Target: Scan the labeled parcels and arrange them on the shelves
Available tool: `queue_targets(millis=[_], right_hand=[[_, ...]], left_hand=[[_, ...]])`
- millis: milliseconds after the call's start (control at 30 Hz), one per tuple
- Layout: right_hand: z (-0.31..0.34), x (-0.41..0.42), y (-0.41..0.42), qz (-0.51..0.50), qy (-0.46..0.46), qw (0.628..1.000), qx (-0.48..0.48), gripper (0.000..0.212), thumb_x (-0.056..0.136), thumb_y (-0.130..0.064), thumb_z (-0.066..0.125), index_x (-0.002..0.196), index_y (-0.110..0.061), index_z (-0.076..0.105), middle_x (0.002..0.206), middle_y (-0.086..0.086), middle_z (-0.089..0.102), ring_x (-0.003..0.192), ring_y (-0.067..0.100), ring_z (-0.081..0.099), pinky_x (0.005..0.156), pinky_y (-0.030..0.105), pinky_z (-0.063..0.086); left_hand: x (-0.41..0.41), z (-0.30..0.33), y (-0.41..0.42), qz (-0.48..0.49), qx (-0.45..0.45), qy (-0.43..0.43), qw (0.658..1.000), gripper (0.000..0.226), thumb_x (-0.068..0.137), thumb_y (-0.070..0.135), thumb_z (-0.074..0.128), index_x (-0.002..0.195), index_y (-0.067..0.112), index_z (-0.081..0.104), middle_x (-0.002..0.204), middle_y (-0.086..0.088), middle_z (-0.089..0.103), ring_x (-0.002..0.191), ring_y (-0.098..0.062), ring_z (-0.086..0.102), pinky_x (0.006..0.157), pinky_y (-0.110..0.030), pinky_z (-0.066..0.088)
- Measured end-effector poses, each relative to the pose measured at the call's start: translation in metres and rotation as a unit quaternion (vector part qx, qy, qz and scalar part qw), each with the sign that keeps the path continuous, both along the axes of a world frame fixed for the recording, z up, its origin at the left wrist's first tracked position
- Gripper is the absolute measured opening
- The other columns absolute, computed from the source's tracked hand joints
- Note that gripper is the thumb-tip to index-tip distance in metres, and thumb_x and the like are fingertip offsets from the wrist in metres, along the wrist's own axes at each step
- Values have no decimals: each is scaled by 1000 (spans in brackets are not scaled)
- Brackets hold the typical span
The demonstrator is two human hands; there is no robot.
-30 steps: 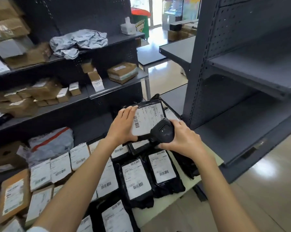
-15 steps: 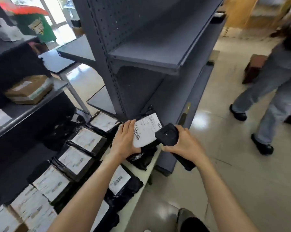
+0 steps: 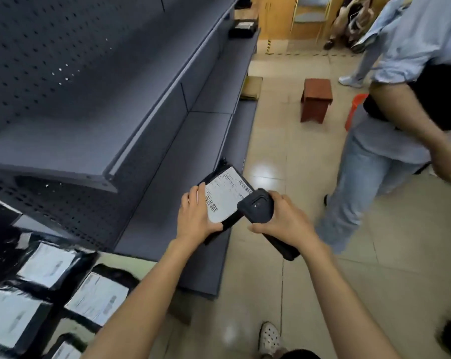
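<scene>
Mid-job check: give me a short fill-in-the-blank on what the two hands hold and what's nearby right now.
1. The left hand holds a black parcel with a ____ label.
2. The right hand grips a black handheld ____.
3. On the floor beyond the shelving stands a small brown ____.

Missing words: white; scanner; stool

A black labelled parcel (image 3: pixel 225 200) is gripped by the left hand (image 3: pixel 196 218) while a black handheld scanner (image 3: pixel 258 211) is held over its label by the right hand (image 3: pixel 284 225), beside grey metal shelves (image 3: pixel 167 156). More parcels (image 3: pixel 97 297) are seen lower left; a bystander (image 3: pixel 390 125) is seen at right.
</scene>
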State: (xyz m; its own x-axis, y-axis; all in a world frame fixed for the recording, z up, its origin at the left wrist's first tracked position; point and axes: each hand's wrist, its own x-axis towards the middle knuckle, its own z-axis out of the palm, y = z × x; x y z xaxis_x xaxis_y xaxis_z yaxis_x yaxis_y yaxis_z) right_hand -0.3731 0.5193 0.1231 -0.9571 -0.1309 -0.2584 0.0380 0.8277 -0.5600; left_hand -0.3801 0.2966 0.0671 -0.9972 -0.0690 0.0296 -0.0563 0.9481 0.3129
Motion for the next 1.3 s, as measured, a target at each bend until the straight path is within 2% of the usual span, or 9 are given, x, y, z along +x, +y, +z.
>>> queue_targets(millis=[233, 433, 567, 867, 1033, 1200, 1300], right_hand=[[15, -133, 67, -17, 20, 1000, -15, 88, 66, -54, 82, 140, -30, 41, 125, -3, 51, 112, 24, 59, 94, 44, 50], [11, -242, 85, -34, 26, 999, -21, 90, 68, -54, 80, 144, -30, 37, 124, -4, 50, 111, 22, 59, 90, 39, 49], [4, -326, 101, -45, 27, 998, -21, 86, 68, -56, 79, 141, -32, 39, 116, -8, 49, 102, 19, 59, 83, 35, 48], [15, -560, 170, -131, 65, 989, -12, 85, 65, -56, 79, 137, -32, 42, 120, -5, 52, 104, 21, 59, 88, 42, 51], [-8, -667, 219, -180, 53, 982, -25, 85, 62, -56, 80, 134, -32, 44, 120, -6, 53, 106, 21, 59, 88, 43, 52], [-31, -807, 266, -176, 33, 983, -43, 85, 62, -56, 82, 134, -31, 44, 117, -8, 52, 106, 20, 59, 88, 42, 51], [-28, -908, 298, -151, 31, 986, -59, 93, 51, -67, 73, 133, -33, 44, 119, -7, 54, 108, 21, 59, 89, 45, 52]], left_hand=[[-145, 14, 76, 5, 24, 25, 999, 117, 57, 40, 80, 151, 12, 17, 146, -3, 28, 124, -29, 31, 90, -40, 44], [-265, 9, 105, 8, 24, 33, 999, 120, 56, 45, 80, 152, 11, 16, 147, -7, 28, 126, -31, 30, 100, -41, 39], [-361, 0, 115, 6, 28, 18, 999, 121, 55, 46, 80, 151, 13, 14, 148, -6, 26, 130, -30, 27, 101, -44, 42], [-636, 20, 173, -64, 33, 39, 997, 122, 56, 46, 82, 150, 12, 13, 146, -9, 27, 129, -33, 29, 102, -44, 40], [-751, 6, 233, -110, 40, 15, 993, 128, 63, 55, 78, 155, 14, -2, 151, -10, 17, 134, -32, 22, 107, -44, 33], [-881, -16, 278, -73, 72, -9, 995, 128, 66, 56, 75, 155, 20, -9, 151, -10, 15, 135, -33, 19, 109, -45, 29], [-973, -12, 302, -41, 76, -8, 996, 127, 67, 54, 75, 155, 18, -8, 150, -12, 16, 133, -33, 20, 109, -43, 28]])
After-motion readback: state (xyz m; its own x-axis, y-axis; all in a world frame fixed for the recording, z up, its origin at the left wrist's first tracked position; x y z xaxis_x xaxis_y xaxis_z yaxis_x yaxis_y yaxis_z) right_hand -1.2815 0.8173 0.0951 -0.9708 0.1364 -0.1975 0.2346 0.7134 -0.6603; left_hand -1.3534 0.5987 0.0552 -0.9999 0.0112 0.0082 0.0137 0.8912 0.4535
